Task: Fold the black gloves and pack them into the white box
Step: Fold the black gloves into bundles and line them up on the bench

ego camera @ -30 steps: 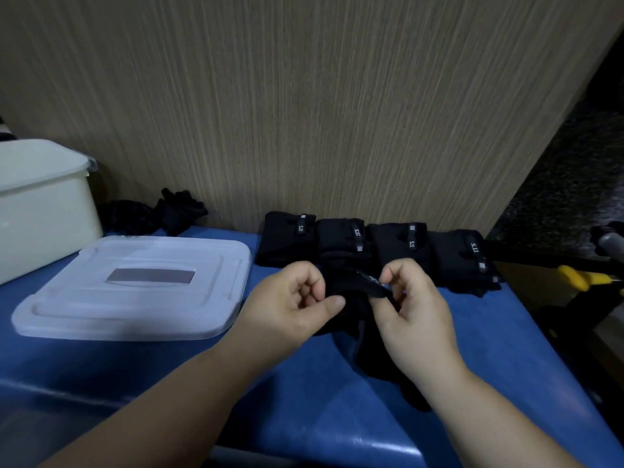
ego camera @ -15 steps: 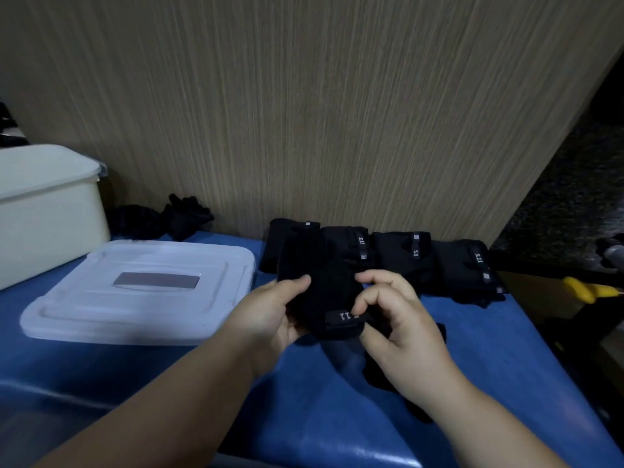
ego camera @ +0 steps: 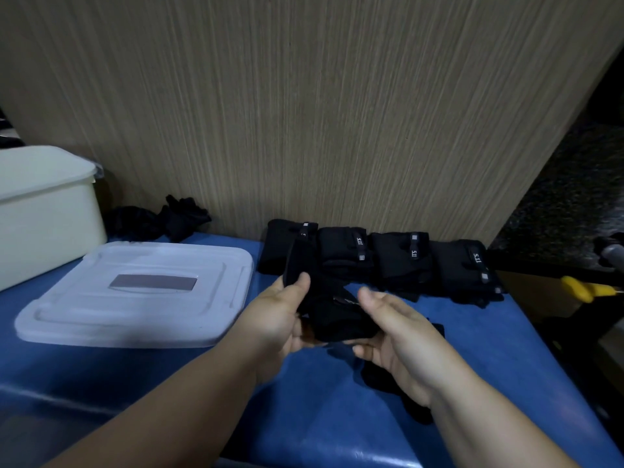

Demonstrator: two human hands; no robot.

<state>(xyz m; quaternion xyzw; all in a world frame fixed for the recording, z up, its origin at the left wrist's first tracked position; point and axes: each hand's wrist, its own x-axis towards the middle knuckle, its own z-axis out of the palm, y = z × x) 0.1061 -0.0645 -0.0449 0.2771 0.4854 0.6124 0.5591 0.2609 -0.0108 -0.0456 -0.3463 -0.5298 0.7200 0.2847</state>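
Observation:
A black glove [ego camera: 332,315] is held above the blue table between both hands. My left hand [ego camera: 277,319] pinches its raised cuff end between thumb and fingers. My right hand [ego camera: 396,336] cups the glove's right side from below, fingers spread. Another black glove [ego camera: 391,380] lies on the table under my right hand, mostly hidden. Several folded black gloves [ego camera: 401,258] stand in a row against the wooden panel. The white box [ego camera: 44,228] sits at the far left; its inside is not visible.
The box's white lid [ego camera: 135,295] lies flat on the blue table [ego camera: 337,417] left of my hands. A loose heap of black gloves [ego camera: 162,219] sits behind the lid by the wooden panel [ego camera: 304,113]. A yellow-handled tool [ego camera: 587,288] lies off the table's right edge.
The glove has been turned and opened out: my left hand lifted its cuff end upward, while my right hand let go its pinch and spread under the glove's right side.

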